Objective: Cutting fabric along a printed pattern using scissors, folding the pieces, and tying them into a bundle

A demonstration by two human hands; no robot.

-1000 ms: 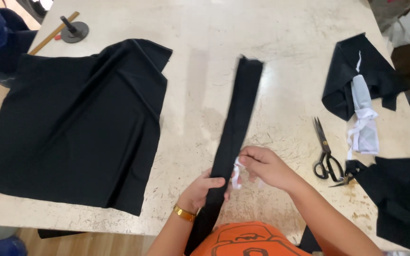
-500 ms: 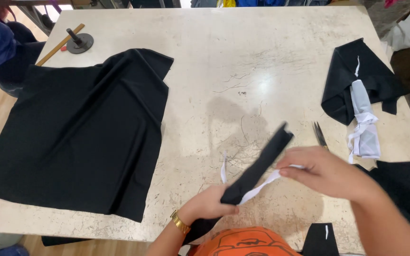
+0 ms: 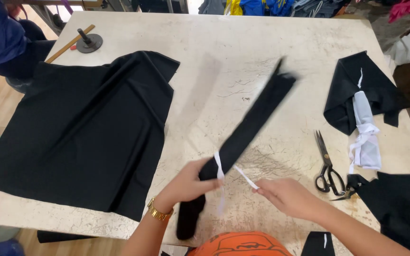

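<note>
My left hand [image 3: 186, 185] grips a long folded strip of black fabric [image 3: 247, 128] near its lower end; the strip slants up to the right above the table and looks blurred at its far end. A thin white band [image 3: 220, 168] wraps around the strip at my left hand. My right hand [image 3: 285, 195] pinches the loose end of that white band [image 3: 246, 178] and holds it out to the right of the strip.
A large black cloth [image 3: 81, 132] lies spread at the left of the pale table [image 3: 224, 42]. Black scissors [image 3: 327, 166] lie at the right, beside a black piece with a white roll [image 3: 365, 132] and more black fabric [image 3: 399, 208]. A round weight [image 3: 88, 42] and wooden ruler sit at the far left.
The black strip went from lying flat on the table to being lifted and swung up to the right. The white band is now drawn around it, with my right hand nearer to me.
</note>
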